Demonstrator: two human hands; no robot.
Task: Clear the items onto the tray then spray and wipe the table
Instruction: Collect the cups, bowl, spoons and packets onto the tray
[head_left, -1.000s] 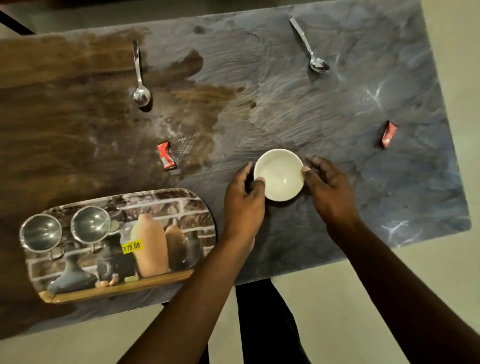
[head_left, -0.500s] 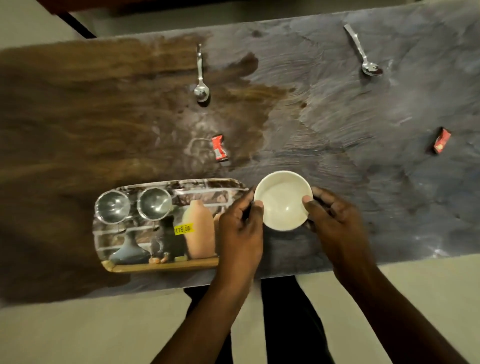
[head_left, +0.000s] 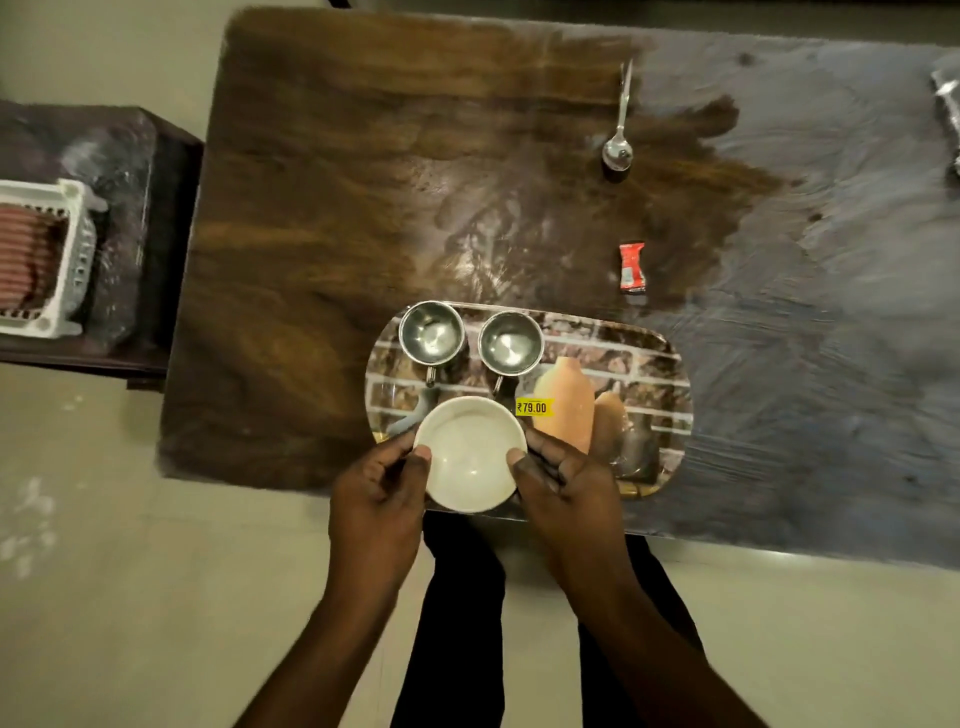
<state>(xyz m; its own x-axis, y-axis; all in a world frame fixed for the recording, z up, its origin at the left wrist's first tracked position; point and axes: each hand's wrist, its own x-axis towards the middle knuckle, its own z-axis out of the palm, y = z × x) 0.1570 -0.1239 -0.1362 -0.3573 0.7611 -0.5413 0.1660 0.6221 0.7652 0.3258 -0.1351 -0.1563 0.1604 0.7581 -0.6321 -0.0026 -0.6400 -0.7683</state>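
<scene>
Both hands gripped the white bowl by its rim, left hand and right hand on opposite sides, over the tray's near-left corner. Two steel cups stood just beyond it; setting it down looked imminent.

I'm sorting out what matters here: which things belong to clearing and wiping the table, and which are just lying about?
Job: white bowl held by left hand and right hand; tray; two steel cups; spoon; red wrapper; table.

Lying about: white basket; side stand.
</scene>
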